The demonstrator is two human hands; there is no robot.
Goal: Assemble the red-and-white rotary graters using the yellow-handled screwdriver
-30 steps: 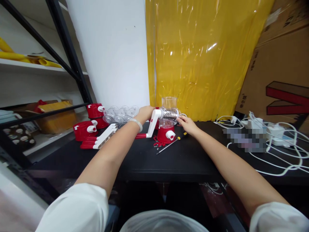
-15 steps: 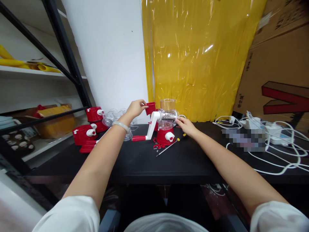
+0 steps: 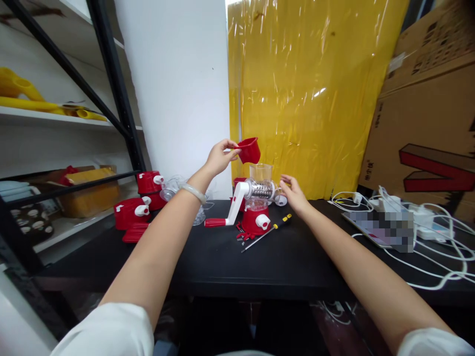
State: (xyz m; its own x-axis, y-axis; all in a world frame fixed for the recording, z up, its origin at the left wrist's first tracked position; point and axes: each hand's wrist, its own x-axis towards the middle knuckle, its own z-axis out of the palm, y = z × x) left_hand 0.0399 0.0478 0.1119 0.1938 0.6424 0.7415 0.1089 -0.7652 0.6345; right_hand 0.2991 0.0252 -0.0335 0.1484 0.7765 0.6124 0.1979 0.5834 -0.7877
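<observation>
Two hands engaged. My right hand [image 3: 293, 193] rests against the drum end of the rotary grater [image 3: 256, 200]; whether it clasps, I cannot tell. Farther, my left hand [image 3: 218, 157] pinches the red pusher cup [image 3: 249, 150] by its rim, above the hopper [image 3: 260, 172]. The cup is probably light, stiff, slick plastic.

A yellow plastic sheet [image 3: 315, 89] hangs behind the black table [image 3: 222, 262]. Brown cardboard boxes [image 3: 426, 123] stand right, above tangled white cables [image 3: 388, 202]. Red plastic bases [image 3: 128, 212] sit left, by a black metal shelf rack [image 3: 117, 84].
</observation>
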